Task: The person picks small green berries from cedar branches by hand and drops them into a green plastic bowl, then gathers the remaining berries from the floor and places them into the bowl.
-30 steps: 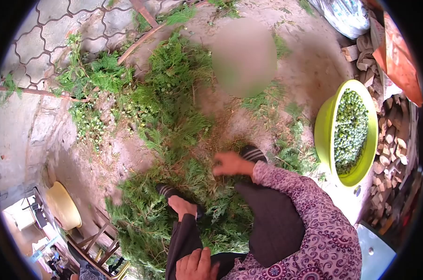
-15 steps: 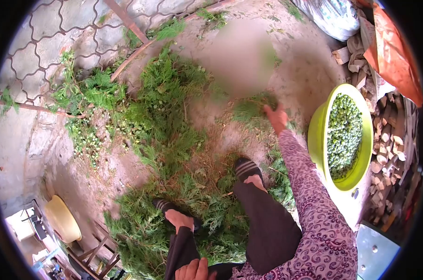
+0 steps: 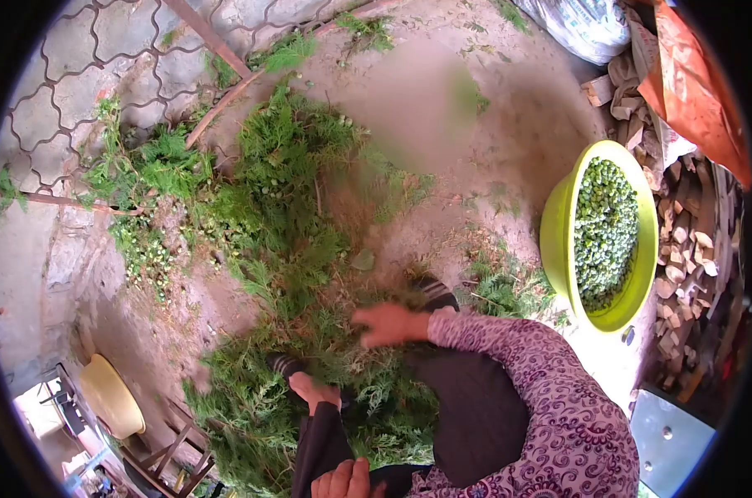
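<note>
My right hand (image 3: 386, 324), blurred by motion, hangs over green fern-like conifer branches (image 3: 289, 249) between my feet, close to a dark striped slipper (image 3: 436, 292). Its fingers point left; whether they grip anything is not clear. Low in the frame my left hand (image 3: 343, 480) stays by my lap with bent fingers held together, and whatever may be inside it is hidden. More cut branches (image 3: 235, 407) lie under and around my feet. To the right, a lime-green basin (image 3: 559, 241) holds many small round green pieces (image 3: 606, 236).
Split firewood (image 3: 683, 249) is stacked beyond the basin, beneath an orange sheet (image 3: 695, 91). A white sack (image 3: 588, 29) lies at the upper right. Left are a yellow tub (image 3: 110, 397) and a wooden frame (image 3: 168, 456). A metal bar (image 3: 210, 37) crosses the paving. The upper middle is blurred.
My right hand has swung from the ground near the basin back left and toward me, above the branches by my feet. Green sprigs where it was are gone or thinner. My left hand stays put.
</note>
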{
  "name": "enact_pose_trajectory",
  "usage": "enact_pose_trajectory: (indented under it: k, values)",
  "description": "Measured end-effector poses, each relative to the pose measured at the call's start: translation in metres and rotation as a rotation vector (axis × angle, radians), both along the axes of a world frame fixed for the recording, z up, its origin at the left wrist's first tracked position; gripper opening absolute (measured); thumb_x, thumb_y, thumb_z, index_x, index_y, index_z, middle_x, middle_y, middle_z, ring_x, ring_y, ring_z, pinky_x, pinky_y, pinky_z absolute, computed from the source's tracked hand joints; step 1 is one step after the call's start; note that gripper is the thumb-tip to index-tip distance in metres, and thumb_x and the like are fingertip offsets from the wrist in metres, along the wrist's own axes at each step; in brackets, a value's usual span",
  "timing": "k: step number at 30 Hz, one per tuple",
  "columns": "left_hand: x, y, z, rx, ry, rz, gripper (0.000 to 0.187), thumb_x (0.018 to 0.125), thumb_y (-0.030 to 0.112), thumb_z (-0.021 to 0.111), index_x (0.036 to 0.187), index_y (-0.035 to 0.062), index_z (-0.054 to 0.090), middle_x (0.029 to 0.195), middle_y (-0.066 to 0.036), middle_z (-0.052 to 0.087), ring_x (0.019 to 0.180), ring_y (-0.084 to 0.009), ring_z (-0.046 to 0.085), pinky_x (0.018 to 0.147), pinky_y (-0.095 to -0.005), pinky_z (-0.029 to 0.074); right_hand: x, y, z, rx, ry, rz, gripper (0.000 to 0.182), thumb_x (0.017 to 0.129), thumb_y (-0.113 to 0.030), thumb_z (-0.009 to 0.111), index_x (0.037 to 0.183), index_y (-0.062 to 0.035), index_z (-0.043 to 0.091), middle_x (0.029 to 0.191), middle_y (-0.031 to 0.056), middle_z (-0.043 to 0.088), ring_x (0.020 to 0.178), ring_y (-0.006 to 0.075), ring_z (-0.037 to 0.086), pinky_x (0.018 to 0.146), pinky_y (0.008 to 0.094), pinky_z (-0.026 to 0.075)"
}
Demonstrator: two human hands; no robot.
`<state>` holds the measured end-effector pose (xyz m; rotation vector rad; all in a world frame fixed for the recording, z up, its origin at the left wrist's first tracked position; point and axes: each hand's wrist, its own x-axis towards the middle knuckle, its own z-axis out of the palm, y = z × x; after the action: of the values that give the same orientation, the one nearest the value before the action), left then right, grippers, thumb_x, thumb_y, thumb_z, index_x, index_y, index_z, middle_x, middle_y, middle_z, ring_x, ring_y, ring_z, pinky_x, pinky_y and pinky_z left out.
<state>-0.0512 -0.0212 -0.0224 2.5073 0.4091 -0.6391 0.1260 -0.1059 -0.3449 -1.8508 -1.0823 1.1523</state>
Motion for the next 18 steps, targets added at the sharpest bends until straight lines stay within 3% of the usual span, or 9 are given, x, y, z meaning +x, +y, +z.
enact_pose_trajectory:
  k: [2,3,4,7,9,13,15,18]
  values:
    - [-0.001,0.000,0.000,-0.006,-0.004,-0.002,0.042,0.071,0.013,0.061,0.109,0.0007,0.047,0.101,-0.017,0.051,0.087,-0.0328,0.049,0.076,-0.0401,0.039,0.046,-0.014,-0.002,-0.102,-0.116,-0.344,0.055,0.070,-0.043,0.057,0.106,-0.0026,0.048,0.088,0.0181,0.058,0.081,0.0343,0.055,0.072,0.0402,0.043]
    - [-0.002,0.000,0.000,-0.005,-0.017,0.007,0.042,0.071,0.013,0.061,0.109,0.0006,0.047,0.101,-0.017,0.051,0.087,-0.0328,0.049,0.076,-0.0401,0.039,0.062,-0.030,-0.013,-0.057,-0.243,-0.634,0.046,0.068,-0.037,0.060,0.100,-0.0051,0.052,0.086,0.0206,0.057,0.081,0.0338,0.056,0.070,0.0412,0.043]
    - [-0.003,0.000,0.000,-0.005,-0.027,0.017,0.042,0.071,0.013,0.061,0.109,0.0004,0.047,0.101,-0.017,0.051,0.087,-0.0328,0.049,0.075,-0.0401,0.039,0.083,-0.048,0.018,-0.188,-0.152,-0.764,0.047,0.067,-0.037,0.062,0.100,-0.0052,0.052,0.086,0.0200,0.058,0.081,0.0341,0.056,0.070,0.0416,0.044]
    - [-0.006,0.001,0.000,-0.021,-0.054,0.014,0.043,0.070,0.013,0.061,0.109,0.0002,0.047,0.101,-0.017,0.051,0.087,-0.0327,0.049,0.075,-0.0402,0.039,0.108,-0.125,-0.010,-0.386,-0.522,-0.904,0.050,0.068,-0.035,0.064,0.105,-0.0056,0.048,0.078,0.0199,0.058,0.076,0.0352,0.057,0.067,0.0421,0.044]
    - [-0.006,0.001,0.000,-0.030,-0.045,0.010,0.043,0.070,0.013,0.061,0.109,0.0002,0.047,0.101,-0.017,0.051,0.087,-0.0325,0.049,0.075,-0.0401,0.039,0.096,-0.167,-0.023,-0.382,-0.543,-1.002,0.045,0.070,-0.033,0.063,0.102,-0.0054,0.047,0.078,0.0201,0.057,0.076,0.0365,0.056,0.067,0.0433,0.044]
    - [-0.007,0.002,0.001,-0.019,-0.007,0.019,0.043,0.070,0.013,0.061,0.109,0.0002,0.047,0.102,-0.017,0.051,0.087,-0.0321,0.049,0.075,-0.0397,0.039,0.021,-0.210,-0.039,-0.531,-0.391,-0.760,0.030,0.074,-0.028,0.057,0.092,-0.0051,0.048,0.084,0.0214,0.056,0.078,0.0377,0.055,0.070,0.0460,0.042]
    - [-0.007,0.002,0.000,-0.011,-0.019,0.018,0.043,0.070,0.012,0.061,0.109,0.0001,0.047,0.102,-0.017,0.051,0.087,-0.0322,0.049,0.075,-0.0396,0.039,-0.027,-0.228,-0.027,-0.645,-0.232,-0.511,0.028,0.074,-0.027,0.055,0.093,-0.0065,0.050,0.087,0.0211,0.056,0.081,0.0376,0.055,0.070,0.0451,0.043]
    - [-0.006,0.001,-0.001,-0.010,-0.033,0.000,0.044,0.070,0.012,0.061,0.109,-0.0001,0.047,0.102,-0.017,0.051,0.087,-0.0323,0.049,0.075,-0.0396,0.039,-0.058,-0.257,-0.038,-0.644,-0.159,-0.358,0.030,0.072,-0.028,0.057,0.095,-0.0087,0.053,0.085,0.0202,0.058,0.079,0.0366,0.056,0.069,0.0432,0.044]
